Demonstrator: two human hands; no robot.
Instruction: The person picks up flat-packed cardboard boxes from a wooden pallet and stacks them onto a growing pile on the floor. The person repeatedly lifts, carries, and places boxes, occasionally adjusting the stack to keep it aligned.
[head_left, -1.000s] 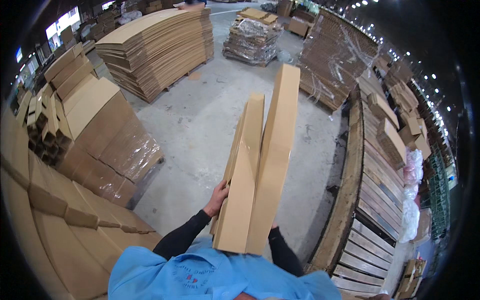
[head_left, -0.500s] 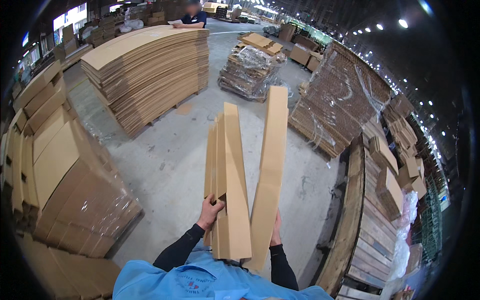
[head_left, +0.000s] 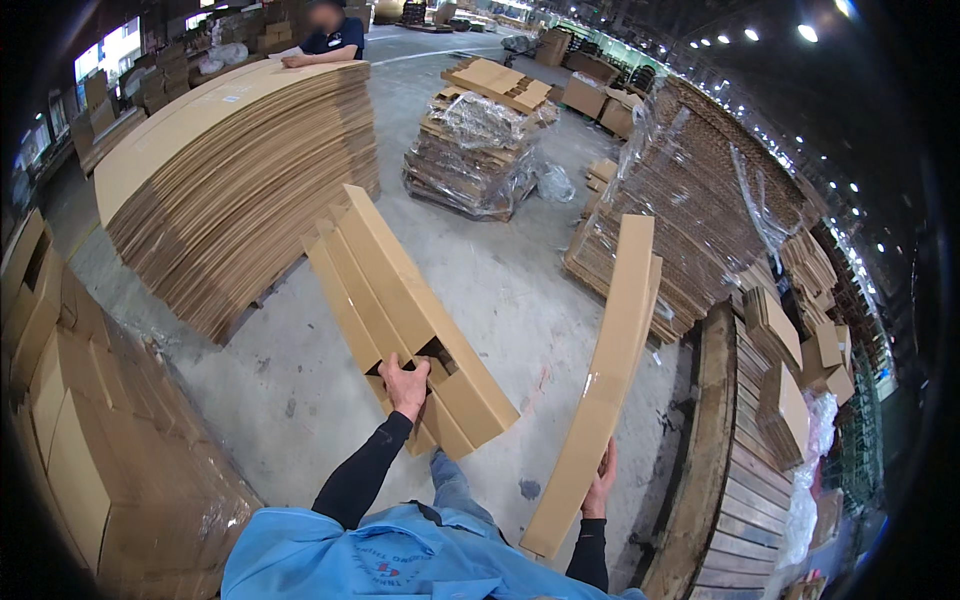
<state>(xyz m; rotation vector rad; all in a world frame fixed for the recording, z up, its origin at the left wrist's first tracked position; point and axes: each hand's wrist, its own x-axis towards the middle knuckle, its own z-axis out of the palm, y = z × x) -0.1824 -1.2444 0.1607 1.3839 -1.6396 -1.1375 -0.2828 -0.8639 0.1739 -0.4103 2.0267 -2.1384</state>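
Note:
Several long folded cardboard strips (head_left: pixel 400 300) hang bundled from my left hand (head_left: pixel 404 385), whose fingers hook into the dark cut-outs near their lower end. The bundle leans with its far end to the left. On the other side, my right hand (head_left: pixel 598 485) grips the right edge of a long narrow folded cardboard piece (head_left: pixel 600 375) near its lower part; its fingers are partly hidden behind the board. Toward the far end, a second edge shows behind this piece. A wide gap with floor between separates the two loads.
A tall stack of flat cardboard sheets (head_left: pixel 250 170) stands at far left, a person (head_left: pixel 335 45) behind it. Beyond is a plastic-wrapped cardboard pile (head_left: pixel 475 150). Wrapped sheets (head_left: pixel 690 200) stand far right, above a wooden slatted platform (head_left: pixel 740 480). Cardboard bundles (head_left: pixel 120 430) line my left.
My hands have moved apart. The left bundle has swung left and tilted, showing its broad side; the right piece has shifted right. My view has turned and come closer to the stacks.

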